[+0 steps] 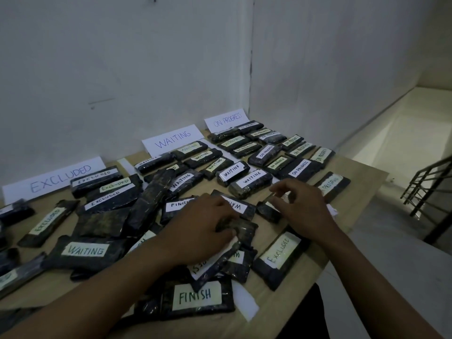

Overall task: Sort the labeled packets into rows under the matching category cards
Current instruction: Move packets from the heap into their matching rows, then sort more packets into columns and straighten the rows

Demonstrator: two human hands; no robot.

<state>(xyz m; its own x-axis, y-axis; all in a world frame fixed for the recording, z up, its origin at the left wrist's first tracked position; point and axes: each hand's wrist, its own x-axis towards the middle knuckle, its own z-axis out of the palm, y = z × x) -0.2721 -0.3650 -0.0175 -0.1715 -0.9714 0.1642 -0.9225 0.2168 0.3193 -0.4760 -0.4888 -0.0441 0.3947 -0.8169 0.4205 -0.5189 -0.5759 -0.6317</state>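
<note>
Head: open tabletop edge [365, 187] right of packets [300, 168]

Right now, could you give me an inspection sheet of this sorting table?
Surface: wooden table, largely covered.
Job's things: EXCLUDED card, WAITING card and ON PROGRESS card at the wall, sorted packets in rows below; unsorted packets heaped nearer.
Clutter: paper slip at near edge.
Hands: left hand grips blank packet; right hand curled over small packet, grip unclear.
Cables: nothing seen.
Surroundings: white wall, stair railing right.
</note>
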